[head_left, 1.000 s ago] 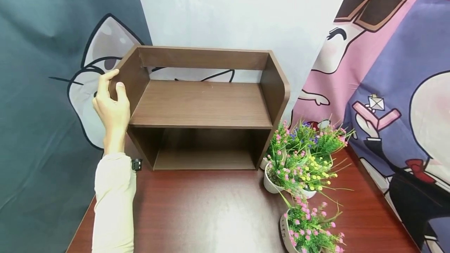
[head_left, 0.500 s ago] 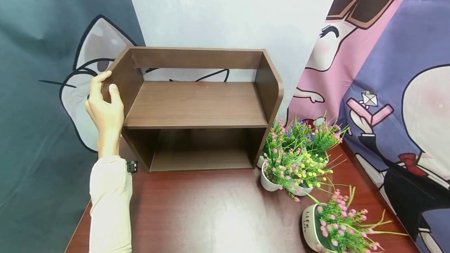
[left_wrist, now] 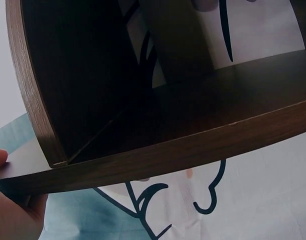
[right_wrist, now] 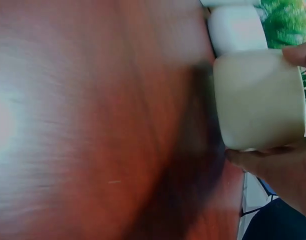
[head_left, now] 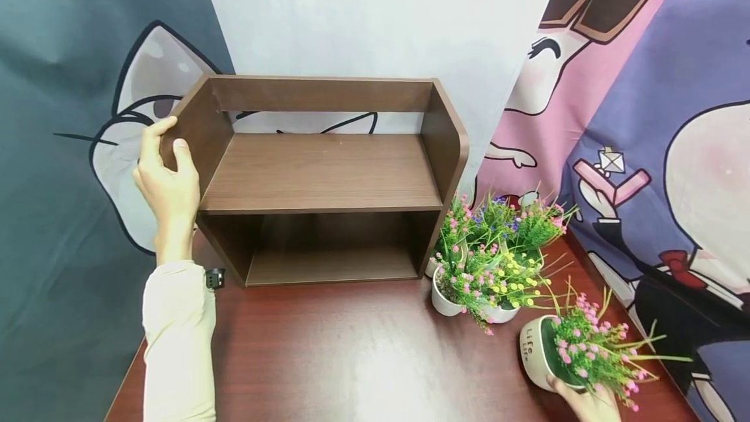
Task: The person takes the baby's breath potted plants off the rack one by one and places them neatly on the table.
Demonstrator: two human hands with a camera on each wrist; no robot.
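My left hand (head_left: 170,191) grips the left side panel of a brown wooden shelf (head_left: 328,171), thumb on the inner face and fingers over the front edge. In the left wrist view, part of that hand (left_wrist: 15,215) shows at the panel's edge. My right hand (head_left: 588,401) holds a cream flowerpot (head_left: 534,358) with "Life" lettering and pink artificial flowers, tilted at the lower right. The right wrist view has this pot (right_wrist: 258,102) between the thumb and fingers of the right hand (right_wrist: 288,172); the palm is mostly out of frame.
Several white pots with pink, blue and yellow flowers (head_left: 498,272) crowd against the shelf's right side. The reddish wooden table (head_left: 328,350) lies under everything. Printed fabric (head_left: 381,18) hangs behind and at both sides.
The lettered flowerpot has moved right, away from the other pots, and the right hand has come into the head view. The left hand keeps its grip on the shelf. The head view has shifted slightly.
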